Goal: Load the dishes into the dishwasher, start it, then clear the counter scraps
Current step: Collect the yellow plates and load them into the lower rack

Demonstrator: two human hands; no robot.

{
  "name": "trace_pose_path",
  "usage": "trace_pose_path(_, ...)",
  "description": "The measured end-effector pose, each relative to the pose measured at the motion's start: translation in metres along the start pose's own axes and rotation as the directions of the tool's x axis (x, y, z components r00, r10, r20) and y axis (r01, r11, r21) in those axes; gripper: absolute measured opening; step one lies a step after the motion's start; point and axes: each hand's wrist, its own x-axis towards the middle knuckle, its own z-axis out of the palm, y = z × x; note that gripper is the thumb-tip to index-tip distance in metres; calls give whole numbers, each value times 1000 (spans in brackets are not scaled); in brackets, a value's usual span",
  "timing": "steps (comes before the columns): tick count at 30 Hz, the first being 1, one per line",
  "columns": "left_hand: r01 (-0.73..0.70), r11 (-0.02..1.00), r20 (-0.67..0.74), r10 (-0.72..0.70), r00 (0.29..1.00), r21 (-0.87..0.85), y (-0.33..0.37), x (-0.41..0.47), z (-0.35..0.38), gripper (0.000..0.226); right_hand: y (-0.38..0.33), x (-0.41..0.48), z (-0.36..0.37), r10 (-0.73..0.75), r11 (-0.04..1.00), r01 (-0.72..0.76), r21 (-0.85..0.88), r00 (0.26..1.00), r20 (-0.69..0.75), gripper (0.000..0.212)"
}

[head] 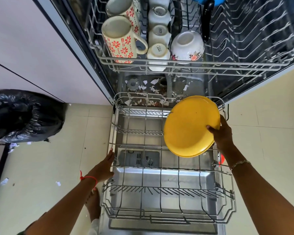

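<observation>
Head view: grips plate (190,126) in right hand (222,133) over bare lower rack (168,189), rests flat left hand (105,167) on its rim; mugs (120,39) loaded above; starting and clearing pending.

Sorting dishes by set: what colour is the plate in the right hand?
The plate is plain yellow; head view shows it best.

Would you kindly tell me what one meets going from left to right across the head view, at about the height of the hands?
black bin bag → left hand, touching the lower rack's left edge → yellow plate → right hand, holding that plate
</observation>
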Motion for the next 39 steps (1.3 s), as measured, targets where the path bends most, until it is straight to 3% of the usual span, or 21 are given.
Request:
trace_pose_path(9, 3, 987, -50, 6, 999, 162, -2, -1, 1, 83, 2, -11, 9, -48, 987, 35, -159, 996, -76, 63)
trace_pose_path(17, -22, 976, -83, 40, 996, 218, -3, -18, -8, 81, 3, -35, 17, 150, 962, -166, -218, 985, -87, 93)
trace_pose_path(20, -32, 966, -93, 58, 994, 258, -4, -28, -14, 80, -4, -53, 23, 146, 946, -170, -276, 984, -105, 96)
trace_pose_path(23, -30, 955, -121, 68, 990, 295, -3, -42, -24, 78, -20, -79, 32, 8, 873, -47, -486, 997, -81, 91)
trace_pose_path(26, -29, 951, -165, 83, 983, 308, 2, -58, -39, 75, -47, -103, 49, -90, 783, 115, -612, 993, 73, 85)
trace_pose_path(35, -116, 957, -326, 202, 923, 266, -16, -128, -113, 66, -144, -187, 137, -182, 523, 488, -699, 865, 468, 74)
trace_pose_path(39, -136, 935, -363, 257, 896, 327, -51, -162, -154, 64, -190, -230, 190, -198, 486, 565, -667, 814, 546, 70)
